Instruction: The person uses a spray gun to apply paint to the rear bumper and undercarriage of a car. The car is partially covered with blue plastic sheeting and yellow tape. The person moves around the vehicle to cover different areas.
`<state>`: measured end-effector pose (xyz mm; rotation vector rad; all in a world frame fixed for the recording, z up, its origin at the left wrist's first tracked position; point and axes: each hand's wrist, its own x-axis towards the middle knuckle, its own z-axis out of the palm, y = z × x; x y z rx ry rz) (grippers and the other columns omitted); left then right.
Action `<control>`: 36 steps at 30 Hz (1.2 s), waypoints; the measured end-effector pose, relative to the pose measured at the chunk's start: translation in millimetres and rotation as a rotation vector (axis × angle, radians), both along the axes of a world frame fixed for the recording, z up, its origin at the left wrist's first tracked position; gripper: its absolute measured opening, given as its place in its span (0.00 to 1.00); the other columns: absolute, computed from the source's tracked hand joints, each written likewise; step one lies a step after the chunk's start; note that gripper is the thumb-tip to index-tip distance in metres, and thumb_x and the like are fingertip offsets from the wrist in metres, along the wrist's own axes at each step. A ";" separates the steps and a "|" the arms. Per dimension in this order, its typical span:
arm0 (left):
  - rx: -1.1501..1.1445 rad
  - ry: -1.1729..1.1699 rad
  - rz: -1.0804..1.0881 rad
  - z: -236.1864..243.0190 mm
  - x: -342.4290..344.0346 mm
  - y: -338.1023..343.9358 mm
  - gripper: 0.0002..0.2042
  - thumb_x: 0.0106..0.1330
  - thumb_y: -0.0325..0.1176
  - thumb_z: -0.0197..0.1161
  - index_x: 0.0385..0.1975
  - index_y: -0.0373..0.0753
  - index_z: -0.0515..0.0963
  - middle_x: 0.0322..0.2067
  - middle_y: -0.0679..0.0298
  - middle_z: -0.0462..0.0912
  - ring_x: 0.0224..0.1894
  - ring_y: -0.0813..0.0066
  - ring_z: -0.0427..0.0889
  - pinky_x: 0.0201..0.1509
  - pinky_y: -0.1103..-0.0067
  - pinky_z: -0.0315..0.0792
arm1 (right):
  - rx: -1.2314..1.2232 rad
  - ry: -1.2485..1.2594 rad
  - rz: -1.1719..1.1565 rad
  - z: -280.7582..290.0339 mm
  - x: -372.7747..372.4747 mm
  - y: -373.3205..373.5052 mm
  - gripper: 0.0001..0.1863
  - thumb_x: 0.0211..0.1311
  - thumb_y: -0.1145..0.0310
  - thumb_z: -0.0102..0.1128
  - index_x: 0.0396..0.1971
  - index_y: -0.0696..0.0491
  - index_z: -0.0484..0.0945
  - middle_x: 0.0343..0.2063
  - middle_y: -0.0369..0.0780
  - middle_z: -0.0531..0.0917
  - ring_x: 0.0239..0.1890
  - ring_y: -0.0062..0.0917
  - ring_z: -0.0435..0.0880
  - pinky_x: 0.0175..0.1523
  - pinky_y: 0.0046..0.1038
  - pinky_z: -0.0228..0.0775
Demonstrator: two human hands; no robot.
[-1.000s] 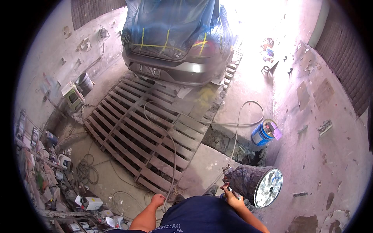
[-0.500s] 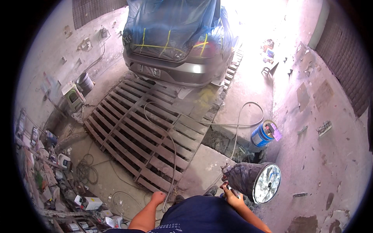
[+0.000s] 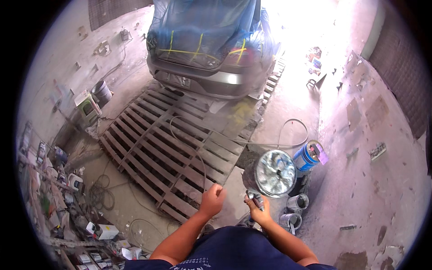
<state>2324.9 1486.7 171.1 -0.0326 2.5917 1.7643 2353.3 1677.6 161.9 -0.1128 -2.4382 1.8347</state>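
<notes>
My right hand (image 3: pixel 260 211) is wrapped round the grip of a spray gun (image 3: pixel 255 200) with a large, dark paint cup whose shiny, paint-streaked lid (image 3: pixel 276 173) faces up. The gun's nozzle is hidden behind the cup. My left hand (image 3: pixel 213 200) is closed in front of my body, apart from the gun; whatever its fingers may hold is hidden. A thin hose (image 3: pixel 198 155) runs across the floor and passes out of sight behind that hand. Ahead stands a car with a grey rear bumper (image 3: pixel 198 83), its upper body under blue plastic film (image 3: pixel 207 27) with yellow tape.
A slatted floor grate (image 3: pixel 148 148) lies between me and the car. On the right, a blue paint bucket (image 3: pixel 305 157) and two smaller cans (image 3: pixel 297 202) stand near the wall. Cluttered containers (image 3: pixel 74 182) line the left, along with a grey bucket (image 3: pixel 101 92) and coiled cable (image 3: pixel 101 193).
My right hand has swung the spray gun left and forward, turning the cup lid upward. The left hand has risen forward and right. Two cans formerly behind the cup now show.
</notes>
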 end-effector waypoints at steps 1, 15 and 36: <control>0.062 0.005 0.001 13.0 -1.3 8.1 0.10 0.57 0.35 0.59 0.32 0.35 0.72 0.27 0.55 0.77 0.31 0.61 0.79 0.36 0.67 0.71 | 0.068 -0.013 0.027 -3.7 -3.9 0.3 0.12 0.55 0.63 0.62 0.28 0.57 0.75 0.21 0.36 0.78 0.27 0.19 0.76 0.33 0.23 0.67; 0.125 0.457 -0.001 19.7 -23.5 36.6 0.53 0.37 0.29 0.75 0.60 0.31 0.41 0.53 0.47 0.64 0.56 0.58 0.67 0.59 0.69 0.61 | 0.149 0.255 0.366 -8.9 -24.0 -42.8 0.24 0.46 0.78 0.55 0.48 0.59 0.67 0.44 0.53 0.73 0.49 0.50 0.70 0.53 0.39 0.62; 0.271 0.341 -0.461 5.1 -9.8 43.5 0.51 0.32 0.37 0.77 0.60 0.39 0.53 0.55 0.50 0.67 0.57 0.56 0.68 0.60 0.71 0.62 | 0.261 0.293 -0.045 128.7 -38.3 60.6 0.11 0.66 0.66 0.44 0.38 0.59 0.69 0.22 0.40 0.75 0.22 0.22 0.72 0.28 0.23 0.63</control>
